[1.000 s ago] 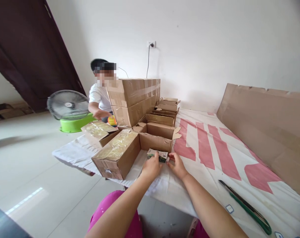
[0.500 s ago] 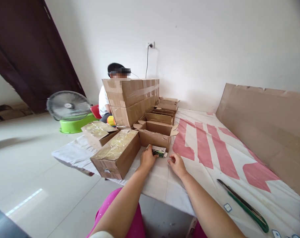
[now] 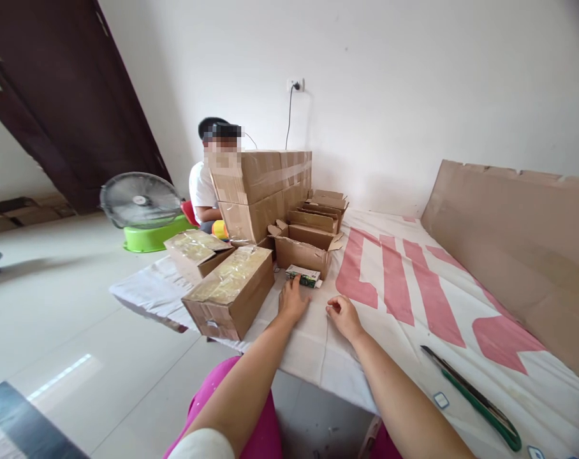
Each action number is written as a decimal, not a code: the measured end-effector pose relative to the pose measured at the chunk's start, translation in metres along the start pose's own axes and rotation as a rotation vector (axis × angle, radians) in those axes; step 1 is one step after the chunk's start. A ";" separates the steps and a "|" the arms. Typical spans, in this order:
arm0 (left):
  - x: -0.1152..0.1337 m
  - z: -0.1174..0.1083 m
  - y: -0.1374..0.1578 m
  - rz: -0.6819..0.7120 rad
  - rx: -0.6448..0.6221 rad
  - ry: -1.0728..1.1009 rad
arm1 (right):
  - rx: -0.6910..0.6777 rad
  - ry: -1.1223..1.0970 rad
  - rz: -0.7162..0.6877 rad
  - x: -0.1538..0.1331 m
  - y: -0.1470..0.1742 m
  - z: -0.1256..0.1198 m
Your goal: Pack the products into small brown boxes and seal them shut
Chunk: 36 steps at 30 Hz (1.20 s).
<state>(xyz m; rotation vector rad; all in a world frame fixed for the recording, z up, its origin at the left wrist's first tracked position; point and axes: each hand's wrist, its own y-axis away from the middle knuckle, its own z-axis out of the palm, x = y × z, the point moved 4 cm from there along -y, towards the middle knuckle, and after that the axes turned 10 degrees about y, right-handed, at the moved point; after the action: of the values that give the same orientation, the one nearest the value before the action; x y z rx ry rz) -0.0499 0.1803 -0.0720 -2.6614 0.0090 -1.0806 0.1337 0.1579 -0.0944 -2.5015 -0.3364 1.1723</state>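
Observation:
A small white-and-green printed box lies on the cloth-covered table against the front of an open, empty-looking cardboard carton. My left hand is at the near side of this small box, fingers stretched toward it and thumb spread. A fingertip overlaps its front edge; whether it touches I cannot tell. My right hand rests on the cloth to the right, its fingers loosely curled with a gap to the thumb and nothing visible in them. A taped carton stands left of my left hand.
More open cartons line up behind, beside a stack of taped cartons. A green utility knife lies at right, near a large cardboard sheet. A person sits behind the stack; a fan stands left.
The small box and the open carton behind it have shifted away from me, closer to the row behind. My left hand has come off the box's top to its near side. The view has shifted slightly.

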 end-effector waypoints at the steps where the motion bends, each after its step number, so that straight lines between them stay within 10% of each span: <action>1: 0.003 0.002 0.001 0.014 -0.008 0.012 | -0.003 0.001 -0.002 0.000 0.000 0.000; 23: 0.015 0.004 -0.015 -0.012 -0.132 0.070 | -0.020 -0.004 -0.001 0.001 0.001 -0.001; 30: 0.070 -0.100 0.041 0.231 0.151 -0.111 | -0.041 -0.026 0.024 -0.001 0.001 0.000; 33: 0.049 -0.168 0.054 -0.114 0.353 -0.304 | -0.052 -0.053 0.042 -0.001 0.002 0.000; 36: 0.012 -0.200 0.055 -0.416 0.228 -0.404 | -0.054 -0.094 0.071 -0.002 0.002 0.000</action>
<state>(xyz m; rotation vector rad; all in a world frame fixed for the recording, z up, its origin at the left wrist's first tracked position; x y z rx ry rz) -0.1728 0.0772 0.0599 -2.6749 -0.7263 -0.5735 0.1327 0.1556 -0.0939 -2.5291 -0.3098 1.3285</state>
